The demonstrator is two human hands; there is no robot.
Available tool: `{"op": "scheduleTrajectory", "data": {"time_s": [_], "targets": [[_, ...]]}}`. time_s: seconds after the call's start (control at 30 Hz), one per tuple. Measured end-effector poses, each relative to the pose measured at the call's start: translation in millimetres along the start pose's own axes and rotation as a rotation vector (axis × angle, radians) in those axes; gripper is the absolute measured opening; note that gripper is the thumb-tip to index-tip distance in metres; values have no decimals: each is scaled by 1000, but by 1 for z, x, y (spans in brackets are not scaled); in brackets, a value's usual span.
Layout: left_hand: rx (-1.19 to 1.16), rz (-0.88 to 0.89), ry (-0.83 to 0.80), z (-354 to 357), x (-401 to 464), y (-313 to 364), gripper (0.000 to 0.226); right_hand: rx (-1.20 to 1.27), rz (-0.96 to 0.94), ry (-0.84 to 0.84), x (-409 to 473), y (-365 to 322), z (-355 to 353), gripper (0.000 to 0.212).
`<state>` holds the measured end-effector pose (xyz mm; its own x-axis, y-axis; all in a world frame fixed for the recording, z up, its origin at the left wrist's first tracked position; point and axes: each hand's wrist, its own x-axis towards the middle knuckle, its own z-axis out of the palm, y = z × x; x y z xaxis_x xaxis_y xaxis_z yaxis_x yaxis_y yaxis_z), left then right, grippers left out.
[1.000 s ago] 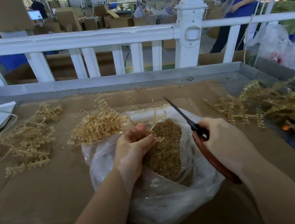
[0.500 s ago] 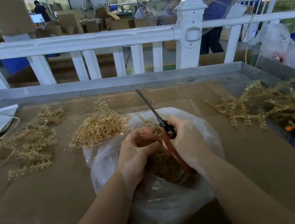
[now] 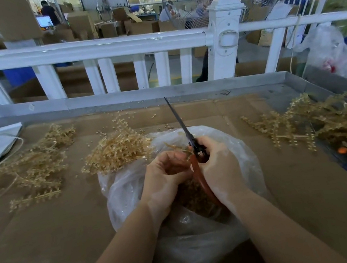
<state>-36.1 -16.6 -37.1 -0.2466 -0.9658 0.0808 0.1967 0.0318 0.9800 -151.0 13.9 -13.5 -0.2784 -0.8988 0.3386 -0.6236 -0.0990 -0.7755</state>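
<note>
The surface fills the lower frame. It is lined with cardboard and ringed by a metal lip, which I judge is there to stop loose pieces rolling off. At centre sits the bag, clear plastic with its mouth open upward directly under both hands, so anything cut should drop straight in.

Tan sprigs lie in three heaps within reach. The left pile is spread thin, the middle pile touches the bag's upper-left edge, and the right pile is by the right lip. I can't tell from here which heaps are stock and which are spent stems.

The left hand hovers over the bag mouth at centre frame. Its grip is curled tight around a sprig whose tip pokes up toward the blades. The right hand is just beside it, its grip wrapped round the orange handle of the scissors. The blades point at the top of the frame and look closed. Holding them that upright puts the cutting edge next to the sprig, away from the fingers.

Inside the bag, under the hands, a brown mass of bits has collected.
</note>
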Motion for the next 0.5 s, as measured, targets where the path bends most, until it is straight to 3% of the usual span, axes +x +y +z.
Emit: {"op": "scheduleTrajectory", "data": {"time_s": [0.5], "targets": [[82, 81, 51, 2, -4, 2, 26, 13, 35, 87, -1, 1, 6, 31]]}}
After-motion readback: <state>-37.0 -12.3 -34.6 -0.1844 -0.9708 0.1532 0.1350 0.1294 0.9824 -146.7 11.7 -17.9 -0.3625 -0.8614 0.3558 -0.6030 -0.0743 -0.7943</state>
